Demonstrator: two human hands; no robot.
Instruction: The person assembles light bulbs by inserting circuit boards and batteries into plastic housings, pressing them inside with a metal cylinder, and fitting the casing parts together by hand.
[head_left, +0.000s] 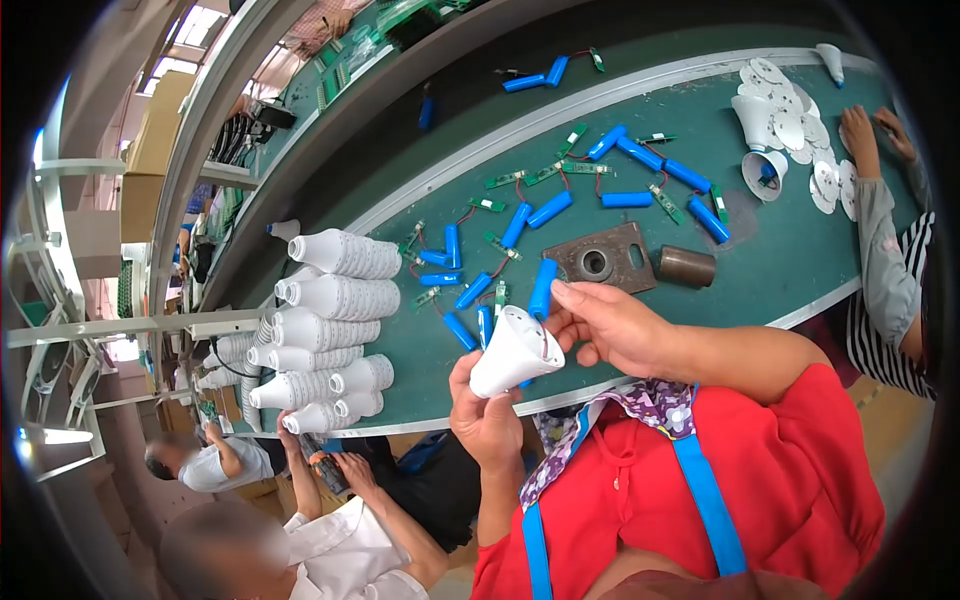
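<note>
My left hand [484, 420] is closed round a white cone-shaped bulb housing [512, 358], tilted with its wide open end up and to the right. A blue cylindrical battery [543, 289] is pinched in my right hand [612, 328], just above the housing's rim. A thin reddish wire shows inside the housing mouth. Ahead of my hands lie several more blue batteries [549, 210], wired to small green circuit boards [545, 175]. A brown metal block with a round hole [600, 262] lies beyond my right hand, with a brown cylinder [686, 266] beside it.
Stacked white bulb housings [345, 254] stand at the left of the green table [800, 250]. White discs [790, 130] and further housings [752, 122] lie at the far right, near a co-worker's hands [860, 140]. Another person in white [340, 560] holds a tool at the lower left.
</note>
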